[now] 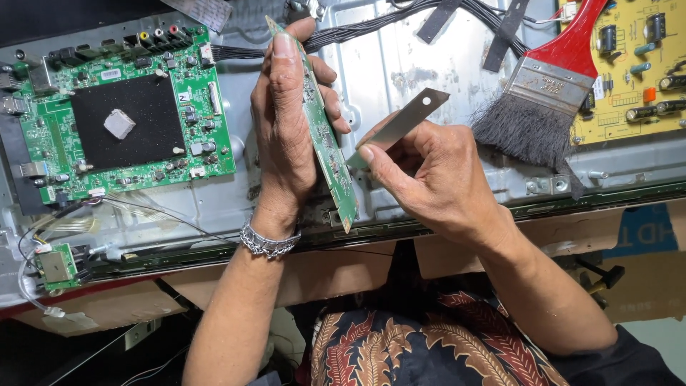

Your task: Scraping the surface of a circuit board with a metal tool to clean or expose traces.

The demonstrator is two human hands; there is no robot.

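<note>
left hand [282, 136]: closed around a narrow green circuit strip [325, 136], held on edge, thumb along the back and fingers wrapped over the component face.
right hand [421, 175]: pinched shut on a thin metal blade [400, 127], thumb and forefinger at its lower end; the blade tip was set against the strip's face about midway down.
strip position: held up in the air above the grey metal back panel [400, 64], tilted, upper end near the cable bundle [400, 21], lower end toward the panel's front edge.
strip handling: judged light, thin, stiff but easily flexed or cracked; small soldered parts were seen on one face, so it was best gripped by the long edges, not the populated side.
blade handling: judged light, rigid, sharp-edged, slippery bare metal; best held at the blunt end with the hole pointing away.
slip risk: judged real, since the blade worked toward the left hand's fingers.
nearby: large green main board [125, 114] lay at left, well apart; red-handled paintbrush [547, 86] rested on the panel at right, next to a yellow power board [636, 64].
wrist: a metal chain bracelet [268, 241] was worn on the left.
</note>
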